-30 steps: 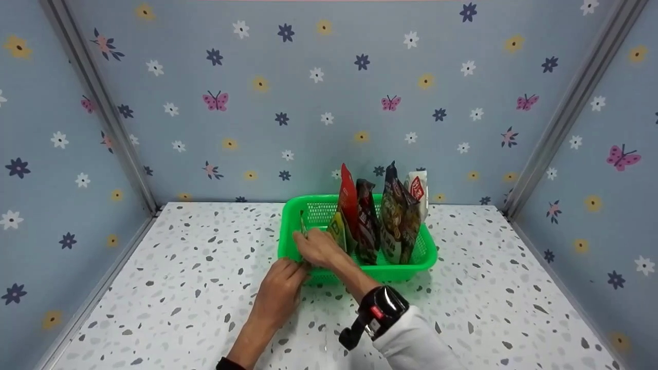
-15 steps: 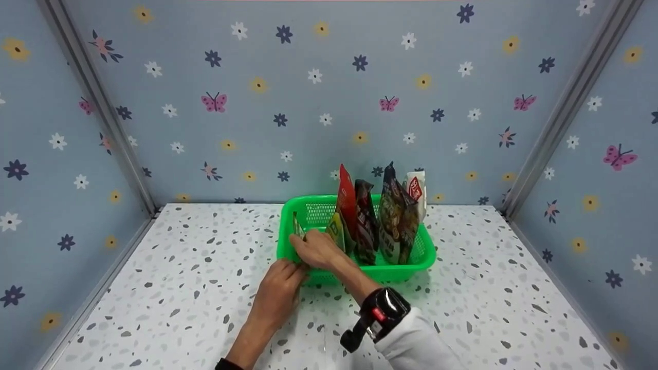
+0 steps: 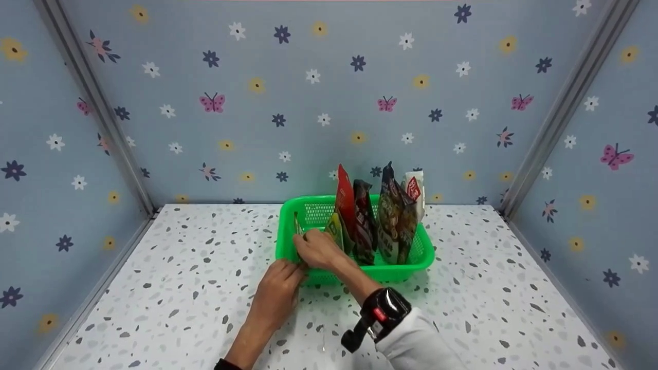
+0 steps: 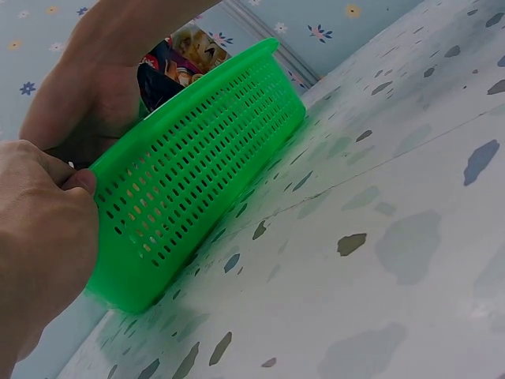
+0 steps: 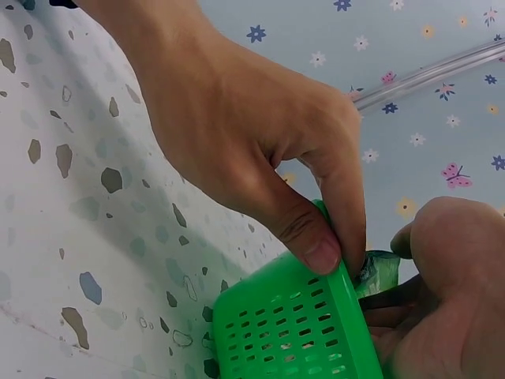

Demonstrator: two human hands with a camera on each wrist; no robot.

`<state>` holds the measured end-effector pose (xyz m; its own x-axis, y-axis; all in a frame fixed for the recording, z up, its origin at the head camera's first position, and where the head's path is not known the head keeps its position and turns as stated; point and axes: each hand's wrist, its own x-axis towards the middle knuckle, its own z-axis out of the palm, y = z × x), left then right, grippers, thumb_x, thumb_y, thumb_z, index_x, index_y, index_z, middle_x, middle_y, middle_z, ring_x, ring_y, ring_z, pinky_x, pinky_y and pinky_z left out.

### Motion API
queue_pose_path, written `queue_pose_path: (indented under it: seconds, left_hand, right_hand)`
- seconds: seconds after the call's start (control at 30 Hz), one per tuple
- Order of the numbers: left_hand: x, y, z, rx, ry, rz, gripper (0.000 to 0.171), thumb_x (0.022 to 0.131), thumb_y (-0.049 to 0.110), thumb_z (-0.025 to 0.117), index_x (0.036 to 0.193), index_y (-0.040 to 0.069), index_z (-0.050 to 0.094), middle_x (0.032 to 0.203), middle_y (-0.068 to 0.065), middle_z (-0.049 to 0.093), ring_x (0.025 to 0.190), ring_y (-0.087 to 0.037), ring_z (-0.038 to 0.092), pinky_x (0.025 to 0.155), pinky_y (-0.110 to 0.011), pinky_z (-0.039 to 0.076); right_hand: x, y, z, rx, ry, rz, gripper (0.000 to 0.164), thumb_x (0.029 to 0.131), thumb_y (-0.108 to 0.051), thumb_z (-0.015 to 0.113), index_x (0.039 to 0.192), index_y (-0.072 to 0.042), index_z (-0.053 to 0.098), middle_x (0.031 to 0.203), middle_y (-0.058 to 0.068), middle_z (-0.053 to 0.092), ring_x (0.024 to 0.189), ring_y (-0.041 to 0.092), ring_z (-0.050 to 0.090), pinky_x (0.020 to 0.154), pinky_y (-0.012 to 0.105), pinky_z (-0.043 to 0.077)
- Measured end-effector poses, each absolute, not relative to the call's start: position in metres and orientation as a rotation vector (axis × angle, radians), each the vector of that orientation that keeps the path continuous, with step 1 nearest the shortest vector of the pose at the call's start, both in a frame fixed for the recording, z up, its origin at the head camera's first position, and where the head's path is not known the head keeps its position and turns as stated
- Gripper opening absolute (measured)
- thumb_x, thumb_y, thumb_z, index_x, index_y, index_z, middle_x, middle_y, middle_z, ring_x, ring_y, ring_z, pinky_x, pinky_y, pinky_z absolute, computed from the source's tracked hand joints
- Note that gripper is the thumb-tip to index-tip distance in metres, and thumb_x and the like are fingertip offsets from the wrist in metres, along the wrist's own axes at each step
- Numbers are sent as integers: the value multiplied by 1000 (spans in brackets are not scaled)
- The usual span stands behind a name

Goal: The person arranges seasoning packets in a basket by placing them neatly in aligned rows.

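A green plastic basket (image 3: 396, 271) with perforated sides stands on the table, holding several upright packets. At its near left corner my left hand (image 3: 277, 290) grips the rim, thumb outside and fingers inside, as the right wrist view shows. My right hand (image 3: 321, 250) reaches into the left end of the basket. Between its thumb and fingers is a thin green packet (image 5: 380, 272), whose upper edge shows in the head view; most of it is hidden by the hand. Just right of that hand stands a yellow-green packet (image 3: 335, 230), leaning by a red packet (image 3: 345, 198).
Further right in the basket stand a dark brown packet (image 3: 364, 223), a large dark patterned packet (image 3: 393, 221) and a white packet (image 3: 417, 187) with a red label. The speckled table (image 3: 205, 257) is bounded by flowered panels (image 3: 308, 103) behind and at both sides.
The thin green packet's top tilted left, then came slightly back right with my right hand. My left hand stays on the rim. The view has shifted slightly.
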<state>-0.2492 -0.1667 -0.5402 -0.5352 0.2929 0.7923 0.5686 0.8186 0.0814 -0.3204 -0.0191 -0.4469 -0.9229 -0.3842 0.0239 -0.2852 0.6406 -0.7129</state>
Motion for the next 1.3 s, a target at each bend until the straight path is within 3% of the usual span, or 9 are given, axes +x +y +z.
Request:
queue_pose_path:
  seconds: [0.4,0.77,1.17,1.3]
  left_hand:
    - [-250,-165,-543,-655,-2142,-422,27,92,8,90,119,7,86,97,-2,80,96,-21,71,87,-35,60]
    - [-250,-166,-543,-655,-2128,-416,22,93,6,89,115,9,86,102,-2,81,99,-21,72,92,-36,61]
    - [-250,-167,-541,-634,-2148,-410,23,94,8,87,118,8,86,100,-2,80,100,-22,73,91,-36,62]
    - [-249,-168,-541,-623,-2161,-398,25,94,10,88,119,7,86,103,-2,81,103,-22,73,94,-37,62]
  right_hand:
    - [-343,-22,-476,-678,2740,-1233,49,119,-28,39,71,-22,45,67,-2,41,59,19,42,64,32,39]
    - [-320,-23,-449,-604,2726,-1224,57,120,-30,42,64,-24,45,60,-6,41,56,16,41,59,30,36]
    - [-314,-22,-447,-653,2749,-1246,49,119,-37,47,71,-24,53,65,-7,47,59,13,47,59,29,40]
    - [-305,-18,-444,-733,2850,-1191,38,118,-33,51,91,-15,71,81,3,70,75,21,67,69,34,54]
